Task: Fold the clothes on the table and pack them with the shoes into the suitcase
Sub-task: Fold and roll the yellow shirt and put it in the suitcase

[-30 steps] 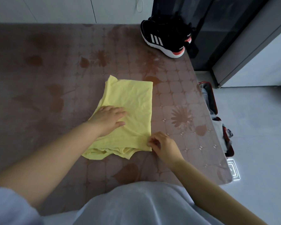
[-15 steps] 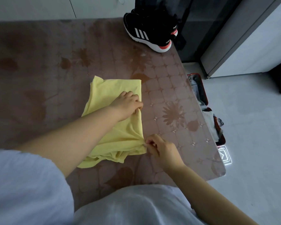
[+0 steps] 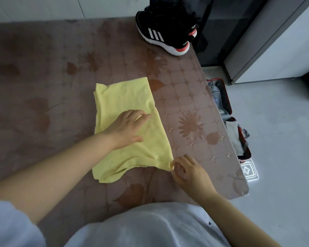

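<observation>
Right hand pinched the near right corner of the yellow shirt, left hand pressed flat on its middle, shirt lay mid tabletop, black shoes stood at the far right corner, open suitcase on the floor past the right edge.

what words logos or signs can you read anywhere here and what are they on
"adidas": small tilted white lettering at the heel of the black shoe, only just legible.
Three white stripes, no words: on the side of the same shoe.
Lettering on the second shoe behind it: too small to read.
Glowing white square sign on the floor: a diamond shape, no words.
Yellow garment: no print shows.
</observation>
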Demonstrator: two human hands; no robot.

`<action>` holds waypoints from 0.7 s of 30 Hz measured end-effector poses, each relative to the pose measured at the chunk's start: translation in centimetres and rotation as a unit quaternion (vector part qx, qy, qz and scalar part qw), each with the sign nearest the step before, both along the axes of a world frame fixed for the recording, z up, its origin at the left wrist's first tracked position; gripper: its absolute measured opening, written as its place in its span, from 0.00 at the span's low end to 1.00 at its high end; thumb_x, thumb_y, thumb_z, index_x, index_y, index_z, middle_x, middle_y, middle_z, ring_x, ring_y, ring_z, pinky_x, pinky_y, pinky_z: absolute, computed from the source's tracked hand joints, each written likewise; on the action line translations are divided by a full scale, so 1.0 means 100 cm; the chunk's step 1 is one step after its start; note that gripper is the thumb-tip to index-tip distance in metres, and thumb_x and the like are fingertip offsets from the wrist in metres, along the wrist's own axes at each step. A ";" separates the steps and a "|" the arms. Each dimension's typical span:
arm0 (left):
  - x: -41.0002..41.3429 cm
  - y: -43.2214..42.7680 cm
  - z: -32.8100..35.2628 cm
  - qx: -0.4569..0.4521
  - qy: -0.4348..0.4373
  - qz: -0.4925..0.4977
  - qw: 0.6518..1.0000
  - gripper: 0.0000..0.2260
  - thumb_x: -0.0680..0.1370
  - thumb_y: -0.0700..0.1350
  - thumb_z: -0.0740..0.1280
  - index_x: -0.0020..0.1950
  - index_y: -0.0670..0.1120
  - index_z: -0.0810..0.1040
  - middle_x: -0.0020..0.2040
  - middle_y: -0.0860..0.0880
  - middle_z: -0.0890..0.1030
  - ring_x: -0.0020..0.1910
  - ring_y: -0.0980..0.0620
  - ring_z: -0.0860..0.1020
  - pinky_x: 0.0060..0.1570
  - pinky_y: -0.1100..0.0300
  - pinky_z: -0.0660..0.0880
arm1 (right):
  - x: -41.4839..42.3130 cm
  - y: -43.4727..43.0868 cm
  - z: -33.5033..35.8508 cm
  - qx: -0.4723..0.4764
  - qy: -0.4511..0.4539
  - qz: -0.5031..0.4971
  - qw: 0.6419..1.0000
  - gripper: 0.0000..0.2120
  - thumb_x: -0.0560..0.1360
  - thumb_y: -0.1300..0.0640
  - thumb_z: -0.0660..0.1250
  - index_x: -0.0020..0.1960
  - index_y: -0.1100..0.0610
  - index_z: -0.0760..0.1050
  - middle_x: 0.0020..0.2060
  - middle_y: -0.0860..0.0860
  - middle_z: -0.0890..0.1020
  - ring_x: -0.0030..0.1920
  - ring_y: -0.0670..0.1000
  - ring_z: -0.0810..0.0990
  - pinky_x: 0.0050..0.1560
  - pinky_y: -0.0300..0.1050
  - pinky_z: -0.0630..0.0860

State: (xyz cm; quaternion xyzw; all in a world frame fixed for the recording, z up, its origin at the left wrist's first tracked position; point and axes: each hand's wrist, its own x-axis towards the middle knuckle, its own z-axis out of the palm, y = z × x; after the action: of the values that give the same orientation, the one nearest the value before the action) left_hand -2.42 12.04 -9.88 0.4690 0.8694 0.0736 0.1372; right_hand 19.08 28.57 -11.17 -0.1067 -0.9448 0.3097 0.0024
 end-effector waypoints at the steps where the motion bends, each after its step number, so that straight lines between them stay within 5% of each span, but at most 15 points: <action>1: 0.011 -0.019 -0.005 0.022 0.010 0.002 1.000 0.36 0.71 0.54 0.70 0.74 0.53 0.55 0.69 0.49 0.63 0.67 0.49 0.60 0.69 0.56 0.57 | -0.007 0.000 0.001 -0.012 -0.006 0.020 1.000 0.10 0.70 0.52 0.67 0.51 0.49 0.75 0.45 0.47 0.75 0.40 0.43 0.72 0.36 0.37 0.72; 4: 0.039 -0.070 -0.023 0.071 0.008 0.010 0.997 0.38 0.65 0.55 0.75 0.71 0.53 0.59 0.65 0.51 0.64 0.63 0.51 0.63 0.64 0.51 0.66 | -0.026 -0.001 0.002 -0.034 -0.042 0.097 0.994 0.14 0.71 0.55 0.68 0.56 0.54 0.76 0.52 0.51 0.75 0.50 0.49 0.72 0.50 0.41 0.72; 7: 0.060 -0.099 -0.032 0.096 -0.032 0.018 0.995 0.29 0.70 0.56 0.69 0.68 0.55 0.64 0.66 0.52 0.65 0.63 0.53 0.65 0.65 0.58 0.66 | -0.032 -0.003 0.001 -0.030 -0.029 0.172 0.984 0.07 0.70 0.63 0.64 0.46 0.56 0.78 0.44 0.52 0.77 0.39 0.54 0.78 0.39 0.46 0.76; 11: 0.075 -0.127 -0.032 0.120 -0.058 0.045 0.990 0.18 0.78 0.60 0.53 0.62 0.54 0.71 0.60 0.54 0.69 0.58 0.57 0.68 0.64 0.69 0.60 | -0.025 0.009 0.010 -0.031 0.022 0.167 0.985 0.06 0.70 0.62 0.60 0.40 0.55 0.75 0.41 0.49 0.74 0.32 0.48 0.74 0.31 0.38 0.71; 14: 0.081 -0.143 -0.034 0.139 -0.018 0.042 0.989 0.23 0.80 0.59 0.48 0.54 0.50 0.79 0.52 0.53 0.77 0.52 0.60 0.71 0.56 0.66 0.68 | -0.019 0.015 0.014 -0.064 -0.043 0.200 0.977 0.06 0.70 0.62 0.62 0.44 0.53 0.75 0.40 0.44 0.73 0.37 0.44 0.72 0.36 0.33 0.70; 17: 0.082 -0.152 -0.031 0.141 -0.005 0.041 0.989 0.25 0.81 0.57 0.46 0.46 0.49 0.81 0.44 0.53 0.80 0.46 0.60 0.71 0.49 0.66 0.69 | -0.026 0.018 0.018 -0.077 -0.099 0.195 0.973 0.09 0.72 0.60 0.64 0.51 0.53 0.76 0.43 0.43 0.75 0.40 0.46 0.76 0.41 0.41 0.75; 21: 0.080 -0.157 -0.028 0.123 -0.002 0.035 0.992 0.21 0.80 0.60 0.48 0.51 0.51 0.78 0.49 0.55 0.78 0.49 0.61 0.71 0.50 0.63 0.70 | -0.054 0.024 0.019 0.055 -0.057 0.229 0.970 0.20 0.72 0.69 0.62 0.59 0.52 0.77 0.56 0.50 0.75 0.53 0.54 0.77 0.43 0.44 0.74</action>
State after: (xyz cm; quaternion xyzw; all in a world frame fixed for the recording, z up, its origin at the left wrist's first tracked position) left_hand 5.56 -3.67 -12.73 0.4517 0.8692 0.1858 0.0771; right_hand 13.73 30.98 -9.22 0.0957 -0.9582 0.2433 -0.1163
